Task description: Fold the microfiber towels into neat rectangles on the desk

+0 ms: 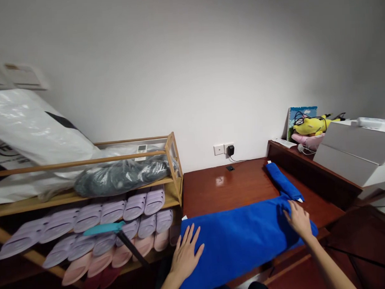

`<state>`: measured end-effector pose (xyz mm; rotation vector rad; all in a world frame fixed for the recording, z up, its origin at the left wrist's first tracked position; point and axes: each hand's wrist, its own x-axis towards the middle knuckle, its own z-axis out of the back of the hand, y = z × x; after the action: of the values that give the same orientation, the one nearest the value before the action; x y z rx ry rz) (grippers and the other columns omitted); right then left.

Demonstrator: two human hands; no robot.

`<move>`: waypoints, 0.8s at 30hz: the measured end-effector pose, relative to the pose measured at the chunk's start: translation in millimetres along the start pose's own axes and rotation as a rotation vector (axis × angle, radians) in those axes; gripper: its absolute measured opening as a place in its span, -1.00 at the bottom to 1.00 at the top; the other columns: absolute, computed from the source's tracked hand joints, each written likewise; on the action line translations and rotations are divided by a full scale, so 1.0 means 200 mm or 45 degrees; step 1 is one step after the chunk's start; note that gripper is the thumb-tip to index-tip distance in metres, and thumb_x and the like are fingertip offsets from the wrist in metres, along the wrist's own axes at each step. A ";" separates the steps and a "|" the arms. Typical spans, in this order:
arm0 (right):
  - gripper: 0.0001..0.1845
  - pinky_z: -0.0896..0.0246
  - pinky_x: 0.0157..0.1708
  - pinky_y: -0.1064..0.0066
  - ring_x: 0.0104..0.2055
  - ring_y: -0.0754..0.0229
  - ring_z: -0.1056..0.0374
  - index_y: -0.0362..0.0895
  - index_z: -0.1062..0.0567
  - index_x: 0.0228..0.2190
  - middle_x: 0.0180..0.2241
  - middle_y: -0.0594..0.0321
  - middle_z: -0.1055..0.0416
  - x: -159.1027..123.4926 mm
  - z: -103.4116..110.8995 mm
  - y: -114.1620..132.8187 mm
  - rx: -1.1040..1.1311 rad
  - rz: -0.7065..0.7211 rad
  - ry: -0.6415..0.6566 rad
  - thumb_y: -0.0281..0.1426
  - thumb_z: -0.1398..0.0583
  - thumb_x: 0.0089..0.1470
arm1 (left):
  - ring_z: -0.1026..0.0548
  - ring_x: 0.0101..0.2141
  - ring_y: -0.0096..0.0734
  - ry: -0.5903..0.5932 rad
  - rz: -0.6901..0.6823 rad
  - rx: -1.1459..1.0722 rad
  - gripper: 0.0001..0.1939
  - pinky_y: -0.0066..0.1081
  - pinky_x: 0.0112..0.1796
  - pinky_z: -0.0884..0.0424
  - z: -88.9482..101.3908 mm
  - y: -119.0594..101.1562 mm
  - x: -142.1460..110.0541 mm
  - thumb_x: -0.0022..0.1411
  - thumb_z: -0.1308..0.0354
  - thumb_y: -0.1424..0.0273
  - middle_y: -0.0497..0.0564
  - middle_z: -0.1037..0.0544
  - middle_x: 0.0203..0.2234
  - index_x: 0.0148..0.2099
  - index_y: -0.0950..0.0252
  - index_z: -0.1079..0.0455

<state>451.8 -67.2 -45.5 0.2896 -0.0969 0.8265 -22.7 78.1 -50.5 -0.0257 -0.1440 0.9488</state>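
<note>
A long blue cloth (236, 240) lies across the front of the reddish-brown desk and hangs over its near edge. On the cloth's left end my left hand (185, 254) rests flat, palm down with fingers spread. My right hand (298, 220) is at the right end, its fingers bent and closed on the cloth, which bunches into wrinkles at the fingertips. Just beyond that hand is a narrow folded blue cloth (282, 180) with white tags at its ends, lying along the desk's right side.
The wooden desk (219, 185) meets a white wall with a socket and black plug (231, 150). On the left stands a shoe rack (176, 178) with several slippers (112, 212) and plastic-wrapped bundles. A raised shelf at right bears a yellow plush toy (312, 125) and white boxes (353, 147).
</note>
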 end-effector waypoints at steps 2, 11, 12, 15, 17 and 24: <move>-0.35 0.14 0.17 0.10 0.28 0.05 0.10 0.00 -0.13 0.18 0.26 0.17 0.00 -0.04 -0.09 0.05 0.001 0.125 0.107 -0.05 0.07 0.10 | 0.10 0.27 -0.18 0.004 0.003 -0.012 -0.41 -0.04 0.17 0.01 0.00 0.01 0.00 0.32 0.23 0.06 -0.02 0.08 0.30 0.33 0.10 0.11; -0.25 0.26 0.20 0.02 0.34 0.07 0.34 0.07 -0.01 0.23 0.31 0.22 0.16 0.02 -0.30 0.15 -0.018 0.141 0.256 0.10 0.19 0.08 | 0.11 0.27 -0.21 -0.054 -0.011 -0.020 -0.42 -0.04 0.18 0.02 -0.05 0.05 0.05 0.33 0.21 0.06 -0.06 0.07 0.30 0.33 0.06 0.15; -0.24 0.27 0.21 0.03 0.34 0.08 0.34 0.06 0.00 0.24 0.31 0.23 0.17 0.04 -0.31 0.15 -0.023 0.144 0.251 0.10 0.19 0.08 | 0.11 0.27 -0.21 -0.052 0.009 -0.012 -0.42 -0.03 0.18 0.03 -0.06 0.06 0.07 0.33 0.22 0.06 -0.05 0.07 0.30 0.33 0.06 0.15; -0.23 0.29 0.21 0.03 0.34 0.08 0.34 0.05 0.02 0.24 0.31 0.23 0.18 0.12 -0.35 0.16 -0.069 0.122 0.219 0.10 0.17 0.07 | 0.11 0.27 -0.21 -0.033 0.067 0.009 -0.41 0.00 0.19 0.06 -0.08 0.07 0.16 0.33 0.23 0.06 -0.04 0.07 0.30 0.33 0.07 0.15; -0.22 0.27 0.21 0.04 0.33 0.08 0.32 0.05 0.02 0.24 0.31 0.23 0.17 0.17 -0.37 0.16 -0.100 0.110 0.199 0.10 0.18 0.07 | 0.12 0.27 -0.21 -0.027 0.075 0.021 -0.42 0.00 0.19 0.09 -0.08 0.07 0.22 0.33 0.24 0.06 -0.05 0.08 0.30 0.33 0.07 0.15; -0.26 0.23 0.18 -0.01 0.31 0.07 0.22 -0.06 -0.10 0.20 0.30 0.14 0.13 0.31 -0.36 0.13 -0.026 0.118 -0.145 0.04 0.25 0.12 | 0.14 0.28 -0.19 -0.036 0.098 0.056 -0.42 0.01 0.20 0.16 -0.09 -0.02 0.34 0.34 0.26 0.09 0.00 0.10 0.31 0.34 0.11 0.14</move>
<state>472.4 14.3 -97.4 0.3148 -0.2269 0.9000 22.5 132.0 -61.3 0.0229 -0.1486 1.0296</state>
